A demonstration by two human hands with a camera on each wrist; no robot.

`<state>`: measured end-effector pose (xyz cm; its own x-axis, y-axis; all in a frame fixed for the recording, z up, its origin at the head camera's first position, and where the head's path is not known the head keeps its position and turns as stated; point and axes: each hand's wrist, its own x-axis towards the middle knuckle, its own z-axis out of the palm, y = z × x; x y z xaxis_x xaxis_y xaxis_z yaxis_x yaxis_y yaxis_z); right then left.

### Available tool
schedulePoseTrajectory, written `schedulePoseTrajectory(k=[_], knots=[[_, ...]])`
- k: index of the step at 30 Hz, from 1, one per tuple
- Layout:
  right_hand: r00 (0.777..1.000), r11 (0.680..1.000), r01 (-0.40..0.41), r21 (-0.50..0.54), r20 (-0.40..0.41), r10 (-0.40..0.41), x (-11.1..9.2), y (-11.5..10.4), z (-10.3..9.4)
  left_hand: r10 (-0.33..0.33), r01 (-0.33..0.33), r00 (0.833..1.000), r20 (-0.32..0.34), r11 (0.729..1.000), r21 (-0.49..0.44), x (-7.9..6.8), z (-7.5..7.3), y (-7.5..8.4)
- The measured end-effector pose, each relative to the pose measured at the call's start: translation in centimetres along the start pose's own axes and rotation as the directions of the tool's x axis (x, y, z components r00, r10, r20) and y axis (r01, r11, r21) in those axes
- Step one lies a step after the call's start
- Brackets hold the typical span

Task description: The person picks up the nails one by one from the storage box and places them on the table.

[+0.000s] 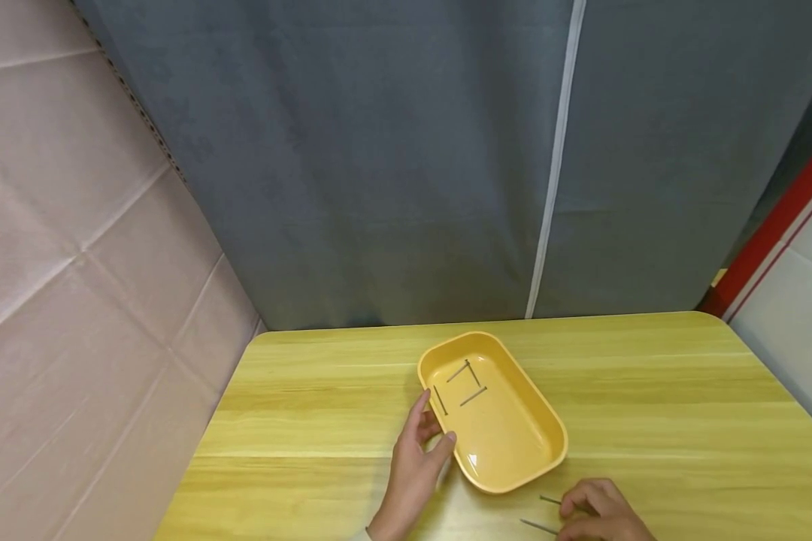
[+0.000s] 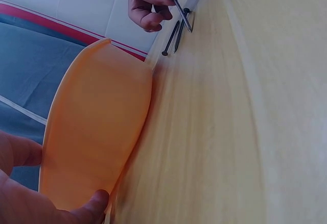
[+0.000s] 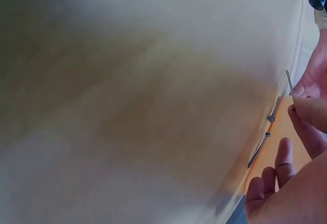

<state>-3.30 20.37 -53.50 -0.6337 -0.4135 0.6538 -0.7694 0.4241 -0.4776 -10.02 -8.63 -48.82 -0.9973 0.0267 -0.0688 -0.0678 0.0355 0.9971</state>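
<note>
A yellow plastic tray [image 1: 521, 458] sits on the table, with several nails [image 1: 474, 397] lying at its far left end. My left hand [image 1: 409, 469] grips the tray's near left rim; in the left wrist view its fingers [image 2: 25, 151] reach over the rim and another digit presses the outer wall. Right of the tray's near end, my right hand [image 1: 602, 515] pinches a nail [image 2: 182, 15] between thumb and finger, its point sticking out. Below that hand two more nails lie on the table, one [image 3: 259, 150] beside the other [image 3: 275, 109].
The wood-grain table [image 1: 298, 421] runs back to a grey curtain [image 1: 392, 188] with a white strip. A pale padded wall [image 1: 74, 300] stands at the left. On the right is a white panel with a red edge [image 1: 778, 233].
</note>
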Motion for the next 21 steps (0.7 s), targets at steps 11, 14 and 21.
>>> schedulePoseTrajectory(k=[11, 14, 21], knots=[[0.996, 0.98, -0.09, -0.179, -0.015, 0.089, -0.22, -0.41, 0.59, 0.006, -0.006, 1.0, 0.0, 1.0, 0.0, 0.03, -0.02, -0.03], [0.992, 0.969, -0.127, -0.214, -0.006, 0.129, -0.2, -0.59, 0.58, 0.011, -0.011, 1.0, 0.002, 1.0, -0.001, 0.04, 0.0, -0.06], [0.986, 0.954, -0.162, -0.251, 0.0, 0.168, -0.27, -0.74, 0.73, 0.012, -0.012, 1.0, -0.001, 1.0, 0.002, 0.02, -0.01, -0.15]])
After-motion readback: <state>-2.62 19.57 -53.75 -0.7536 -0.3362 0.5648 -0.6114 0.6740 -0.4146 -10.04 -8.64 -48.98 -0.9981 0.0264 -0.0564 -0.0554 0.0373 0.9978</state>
